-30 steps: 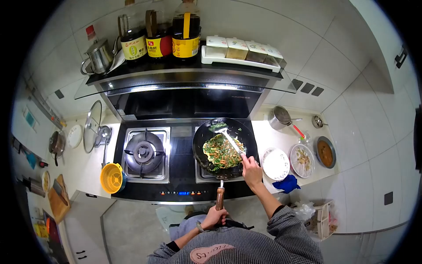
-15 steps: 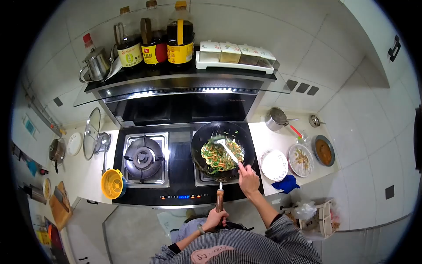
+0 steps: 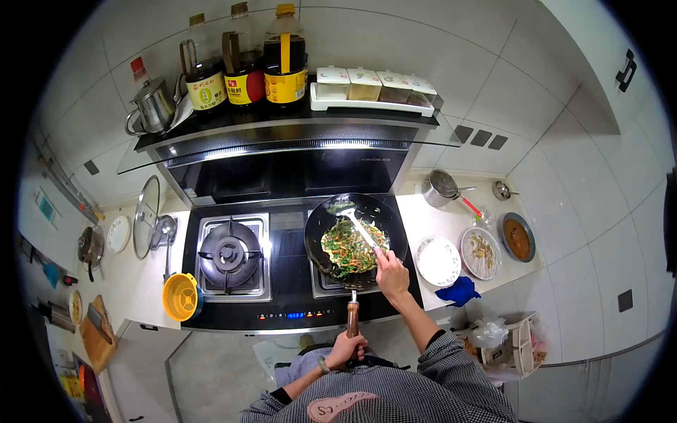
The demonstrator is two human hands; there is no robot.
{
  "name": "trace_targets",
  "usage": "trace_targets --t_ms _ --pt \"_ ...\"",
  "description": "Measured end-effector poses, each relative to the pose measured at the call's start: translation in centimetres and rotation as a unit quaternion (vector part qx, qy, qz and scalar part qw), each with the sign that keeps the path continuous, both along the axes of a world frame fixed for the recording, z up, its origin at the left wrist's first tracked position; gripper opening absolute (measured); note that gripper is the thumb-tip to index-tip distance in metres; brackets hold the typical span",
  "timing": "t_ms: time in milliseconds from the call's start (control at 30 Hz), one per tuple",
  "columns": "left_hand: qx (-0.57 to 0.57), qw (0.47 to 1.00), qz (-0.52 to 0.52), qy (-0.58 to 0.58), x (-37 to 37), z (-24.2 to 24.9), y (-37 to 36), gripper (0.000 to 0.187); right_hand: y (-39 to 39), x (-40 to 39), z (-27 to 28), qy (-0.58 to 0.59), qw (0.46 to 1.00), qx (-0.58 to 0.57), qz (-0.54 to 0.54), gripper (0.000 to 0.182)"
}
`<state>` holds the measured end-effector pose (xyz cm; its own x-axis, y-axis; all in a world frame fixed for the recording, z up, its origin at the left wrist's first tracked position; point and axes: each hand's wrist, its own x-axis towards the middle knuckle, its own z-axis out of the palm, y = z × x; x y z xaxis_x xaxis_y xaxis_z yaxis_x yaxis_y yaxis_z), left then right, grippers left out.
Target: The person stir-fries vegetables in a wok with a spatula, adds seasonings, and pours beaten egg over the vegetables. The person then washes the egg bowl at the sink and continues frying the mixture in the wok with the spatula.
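Observation:
A black wok (image 3: 394, 229) sits on the right burner, its wooden handle (image 3: 352, 320) pointing toward me. My left hand (image 3: 345, 349) is closed around the lower end of that handle. A mix of chopped greens, orange shreds and pale egg-like pieces (image 3: 350, 248) lies spread in the wok. My right hand (image 3: 392, 273) grips a spatula (image 3: 363, 231) with a light handle. The spatula's head is over the far left part of the wok, above the food, with some greens on it.
Right of the stove stand a white bowl (image 3: 438, 262), a plate with scraps (image 3: 481, 254), a bowl of brown sauce (image 3: 519, 238), a saucepan (image 3: 440, 188) and a blue cloth (image 3: 458, 291). Left are an unused burner (image 3: 230, 252), a yellow basket (image 3: 180, 297) and a glass lid (image 3: 147, 217).
My right hand has moved slightly toward the left, and the spatula head has shifted up and left toward the wok's far rim. My left hand stays on the handle.

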<state>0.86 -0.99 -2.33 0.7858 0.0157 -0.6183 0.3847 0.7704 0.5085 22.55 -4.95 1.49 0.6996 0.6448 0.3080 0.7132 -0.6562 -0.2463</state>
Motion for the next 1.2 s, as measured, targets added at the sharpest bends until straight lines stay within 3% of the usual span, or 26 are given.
trace_targets --t_ms 67,167,333,567,700,900,1033,1200 --pt "0.0 1.0 0.0 0.002 -0.2 -0.1 0.0 0.016 -0.9 0.2 -0.4 0.001 0.999 -0.021 0.041 0.027" --pt "0.006 1.0 -0.004 0.005 0.2 -0.5 0.0 0.016 -2.8 -0.1 1.6 0.064 0.994 -0.084 0.008 0.03" --pt "0.002 1.0 -0.004 -0.005 0.0 -0.3 0.2 0.016 0.1 0.9 1.2 0.025 1.0 0.008 -0.002 0.038" --pt "0.004 1.0 -0.011 0.005 -0.1 -0.2 0.1 0.017 -1.9 0.2 0.5 0.05 0.999 -0.015 0.005 0.03" --pt "0.0 1.0 0.001 0.006 -0.1 -0.3 0.1 0.017 0.3 1.4 0.3 0.012 0.998 0.059 0.009 0.033" --pt "-0.007 1.0 -0.007 -0.011 0.0 -0.5 0.3 0.016 -2.0 0.9 0.9 0.067 0.997 -0.025 0.014 0.028" --pt "0.0 1.0 -0.006 -0.005 -0.2 -0.5 0.2 0.016 -1.1 1.5 1.2 0.125 0.987 0.095 0.019 0.026" --pt "-0.007 1.0 -0.001 -0.006 0.1 -0.3 0.4 0.016 -2.7 3.1 2.7 0.117 0.992 0.006 0.042 0.026"
